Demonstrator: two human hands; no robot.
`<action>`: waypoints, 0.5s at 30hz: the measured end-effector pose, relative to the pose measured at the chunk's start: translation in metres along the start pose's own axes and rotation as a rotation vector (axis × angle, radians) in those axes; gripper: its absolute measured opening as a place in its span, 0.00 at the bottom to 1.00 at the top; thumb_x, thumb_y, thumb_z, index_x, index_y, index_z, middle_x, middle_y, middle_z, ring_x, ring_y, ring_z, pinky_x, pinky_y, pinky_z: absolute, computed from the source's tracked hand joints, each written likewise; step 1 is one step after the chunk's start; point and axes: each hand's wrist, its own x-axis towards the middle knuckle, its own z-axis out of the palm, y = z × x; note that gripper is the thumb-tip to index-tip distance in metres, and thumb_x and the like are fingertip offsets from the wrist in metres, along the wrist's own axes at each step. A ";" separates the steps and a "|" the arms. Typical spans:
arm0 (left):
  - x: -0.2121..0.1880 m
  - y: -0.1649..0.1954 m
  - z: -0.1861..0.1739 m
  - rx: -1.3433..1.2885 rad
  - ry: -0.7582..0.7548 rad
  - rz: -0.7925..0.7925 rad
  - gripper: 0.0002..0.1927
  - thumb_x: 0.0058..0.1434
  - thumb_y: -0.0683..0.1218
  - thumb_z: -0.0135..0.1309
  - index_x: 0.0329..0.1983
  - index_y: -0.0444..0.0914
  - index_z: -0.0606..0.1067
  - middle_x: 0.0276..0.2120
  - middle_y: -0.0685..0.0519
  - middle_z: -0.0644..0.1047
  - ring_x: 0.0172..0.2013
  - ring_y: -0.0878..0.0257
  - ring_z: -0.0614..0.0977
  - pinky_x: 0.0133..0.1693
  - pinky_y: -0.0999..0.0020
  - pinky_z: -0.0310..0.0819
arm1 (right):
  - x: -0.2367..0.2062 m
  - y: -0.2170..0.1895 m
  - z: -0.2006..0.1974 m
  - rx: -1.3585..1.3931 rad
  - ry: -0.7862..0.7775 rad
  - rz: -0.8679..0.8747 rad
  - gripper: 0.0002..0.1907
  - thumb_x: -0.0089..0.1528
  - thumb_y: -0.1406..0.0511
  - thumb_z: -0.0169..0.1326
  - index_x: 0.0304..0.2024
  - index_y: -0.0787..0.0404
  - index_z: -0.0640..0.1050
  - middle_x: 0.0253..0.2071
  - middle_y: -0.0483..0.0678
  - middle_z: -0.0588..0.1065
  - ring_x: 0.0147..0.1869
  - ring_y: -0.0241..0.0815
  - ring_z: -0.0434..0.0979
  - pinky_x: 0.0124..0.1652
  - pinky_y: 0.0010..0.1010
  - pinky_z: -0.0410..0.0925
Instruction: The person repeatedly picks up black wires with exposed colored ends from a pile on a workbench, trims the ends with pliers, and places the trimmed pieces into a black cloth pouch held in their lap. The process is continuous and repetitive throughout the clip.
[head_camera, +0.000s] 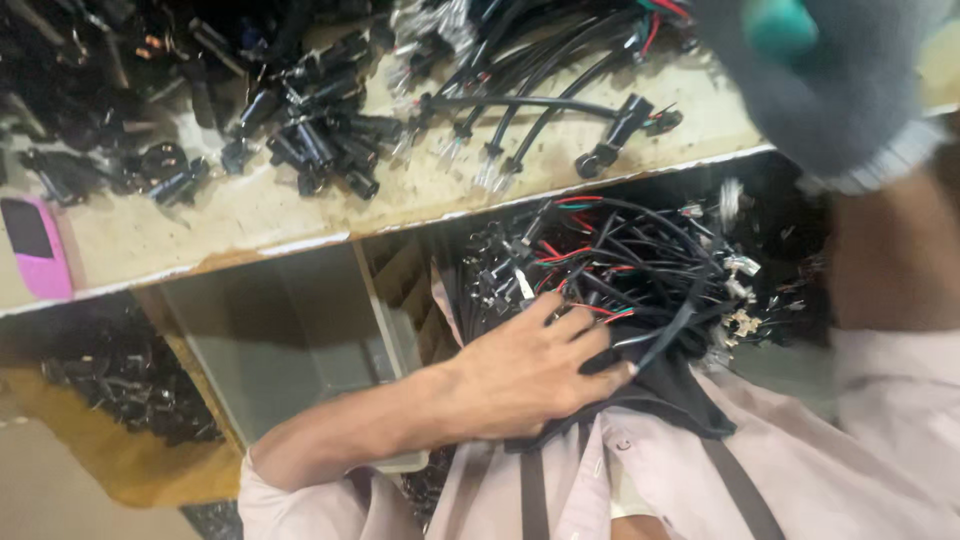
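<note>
So the left hand (535, 375) lies spread flat on a tangled wire bundle (640, 270); gloved right hand (830, 80) is blurry, can't tell its grip. Black connectors (320, 140) crowd the surface (250, 210).

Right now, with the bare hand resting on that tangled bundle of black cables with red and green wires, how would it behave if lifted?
The tangled bundle of black cables would probably sag and droop: its strands curve loosely in every direction. It likely comes up as one snarled clump, since the wires cross each other. The bare left hand lies flat on its edge, so loose ends near the small metal terminals may snag.
</note>
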 end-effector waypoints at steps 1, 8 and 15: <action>-0.003 -0.005 -0.001 -0.034 -0.127 -0.046 0.30 0.52 0.47 0.58 0.62 0.46 0.72 0.37 0.51 0.76 0.41 0.55 0.80 0.43 0.57 0.74 | -0.011 0.000 -0.007 -0.037 -0.023 -0.005 0.11 0.57 0.68 0.64 0.41 0.63 0.78 0.37 0.54 0.76 0.34 0.52 0.78 0.31 0.38 0.70; 0.072 -0.103 0.057 0.412 0.354 -0.498 0.32 0.56 0.46 0.61 0.64 0.32 0.69 0.39 0.47 0.76 0.41 0.53 0.78 0.38 0.58 0.71 | -0.077 0.011 0.047 -0.025 -0.048 0.035 0.13 0.57 0.67 0.67 0.41 0.62 0.79 0.38 0.56 0.77 0.37 0.56 0.80 0.33 0.41 0.72; 0.009 -0.113 0.055 -0.552 0.663 -0.493 0.22 0.72 0.48 0.53 0.66 0.37 0.69 0.47 0.50 0.78 0.47 0.61 0.79 0.53 0.66 0.73 | -0.103 0.011 0.068 -0.029 -0.168 0.080 0.16 0.58 0.64 0.67 0.47 0.58 0.79 0.40 0.53 0.77 0.40 0.54 0.79 0.36 0.43 0.71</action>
